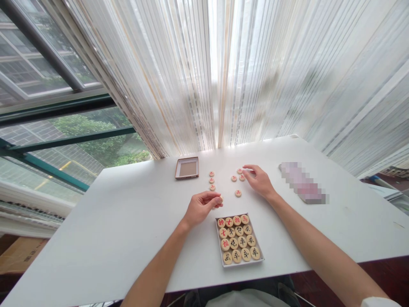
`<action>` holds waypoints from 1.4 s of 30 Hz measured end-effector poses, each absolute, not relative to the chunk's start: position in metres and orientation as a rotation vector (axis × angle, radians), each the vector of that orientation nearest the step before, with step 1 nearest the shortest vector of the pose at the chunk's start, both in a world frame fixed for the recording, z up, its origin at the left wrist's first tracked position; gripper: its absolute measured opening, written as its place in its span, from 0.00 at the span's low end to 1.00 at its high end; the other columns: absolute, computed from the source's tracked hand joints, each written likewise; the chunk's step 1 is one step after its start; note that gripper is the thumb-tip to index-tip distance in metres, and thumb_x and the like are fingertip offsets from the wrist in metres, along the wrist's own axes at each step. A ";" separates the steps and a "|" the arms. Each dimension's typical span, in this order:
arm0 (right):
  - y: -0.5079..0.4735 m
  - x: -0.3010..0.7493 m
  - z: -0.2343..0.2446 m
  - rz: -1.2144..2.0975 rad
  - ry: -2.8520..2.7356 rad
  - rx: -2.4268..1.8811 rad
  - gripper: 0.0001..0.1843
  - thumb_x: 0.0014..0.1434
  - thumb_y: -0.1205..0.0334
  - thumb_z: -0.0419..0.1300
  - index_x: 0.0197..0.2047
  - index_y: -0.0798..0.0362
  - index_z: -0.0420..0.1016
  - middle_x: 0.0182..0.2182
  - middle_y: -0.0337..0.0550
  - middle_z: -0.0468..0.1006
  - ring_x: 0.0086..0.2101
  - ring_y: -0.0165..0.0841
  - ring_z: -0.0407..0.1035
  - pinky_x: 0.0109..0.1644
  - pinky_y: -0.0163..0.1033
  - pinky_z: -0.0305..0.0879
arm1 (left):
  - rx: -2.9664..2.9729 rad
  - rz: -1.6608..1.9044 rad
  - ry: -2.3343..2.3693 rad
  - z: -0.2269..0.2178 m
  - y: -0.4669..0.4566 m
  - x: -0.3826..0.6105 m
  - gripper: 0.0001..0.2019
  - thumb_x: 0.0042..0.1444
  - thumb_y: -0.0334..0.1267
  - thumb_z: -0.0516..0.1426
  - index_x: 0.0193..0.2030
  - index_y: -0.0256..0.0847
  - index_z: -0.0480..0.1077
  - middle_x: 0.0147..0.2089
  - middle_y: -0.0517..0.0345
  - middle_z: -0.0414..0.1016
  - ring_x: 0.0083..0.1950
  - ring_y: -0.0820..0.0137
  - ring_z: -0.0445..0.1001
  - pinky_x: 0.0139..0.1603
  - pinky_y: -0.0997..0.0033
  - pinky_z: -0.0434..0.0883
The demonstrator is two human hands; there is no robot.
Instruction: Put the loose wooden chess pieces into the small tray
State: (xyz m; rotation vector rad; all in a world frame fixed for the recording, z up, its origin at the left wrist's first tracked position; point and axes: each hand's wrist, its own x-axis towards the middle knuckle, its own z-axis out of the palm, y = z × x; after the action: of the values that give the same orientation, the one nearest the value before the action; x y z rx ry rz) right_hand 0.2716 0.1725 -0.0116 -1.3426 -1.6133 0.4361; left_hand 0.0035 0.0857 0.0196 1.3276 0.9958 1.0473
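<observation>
On the white table [128,221] stands an open box [239,238] filled with several round wooden chess pieces marked in red and black. My left hand [202,207] hovers just beyond the box's far left corner, fingers curled and pinched on a wooden piece [221,198]. My right hand [258,179] lies farther back, fingers loosely spread, fingertips touching loose pieces [240,174]. Three pieces [211,180] lie in a short column to the left, and another single piece [238,193] rests between my hands.
The box's brown lid [187,168] lies upturned at the back of the table. A blurred flat object [303,183] sits at the right. Sheer striped curtains [243,72] hang behind the table and a window [57,128] is at the left.
</observation>
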 end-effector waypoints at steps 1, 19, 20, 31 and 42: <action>0.173 0.271 -0.011 0.437 -1.608 -1.346 0.16 0.64 0.50 0.58 0.48 0.49 0.78 0.48 0.48 0.80 0.48 0.42 0.75 0.56 0.49 0.71 | 1.335 1.021 0.998 0.022 0.086 0.002 0.14 0.56 0.44 0.67 0.43 0.34 0.80 0.36 0.48 0.83 0.36 0.64 0.83 0.37 0.69 0.79; 0.171 0.268 -0.011 0.474 -1.586 -1.319 0.14 0.62 0.54 0.58 0.45 0.51 0.79 0.46 0.49 0.81 0.47 0.42 0.75 0.54 0.49 0.71 | 1.769 0.497 1.076 0.079 0.029 -0.006 0.09 0.55 0.42 0.66 0.38 0.39 0.78 0.37 0.55 0.82 0.37 0.70 0.78 0.39 0.73 0.74; 0.170 0.267 -0.010 0.480 -1.578 -1.317 0.14 0.62 0.53 0.58 0.45 0.51 0.79 0.46 0.49 0.80 0.46 0.42 0.75 0.53 0.49 0.71 | 1.800 0.470 1.080 0.081 0.026 -0.006 0.09 0.54 0.42 0.66 0.38 0.40 0.79 0.37 0.55 0.82 0.36 0.70 0.78 0.38 0.74 0.73; 0.164 0.260 -0.006 0.534 -1.526 -1.283 0.13 0.62 0.54 0.59 0.44 0.51 0.79 0.46 0.48 0.81 0.44 0.40 0.77 0.50 0.48 0.74 | 1.892 0.324 1.003 0.090 0.005 0.000 0.07 0.60 0.39 0.61 0.43 0.42 0.79 0.40 0.55 0.83 0.39 0.69 0.79 0.43 0.73 0.75; 0.165 0.260 -0.005 0.530 -1.520 -1.267 0.12 0.62 0.54 0.59 0.43 0.51 0.79 0.45 0.47 0.81 0.45 0.40 0.76 0.51 0.49 0.74 | 2.052 0.217 1.049 0.081 -0.001 0.001 0.09 0.59 0.43 0.63 0.40 0.41 0.80 0.37 0.56 0.81 0.35 0.71 0.77 0.39 0.75 0.72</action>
State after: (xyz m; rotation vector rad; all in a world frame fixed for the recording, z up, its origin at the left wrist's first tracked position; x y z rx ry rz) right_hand 0.2597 0.1649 -0.0053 -1.2674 -1.5205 0.5302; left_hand 0.0012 -0.0007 0.0812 2.0520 1.0489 0.2169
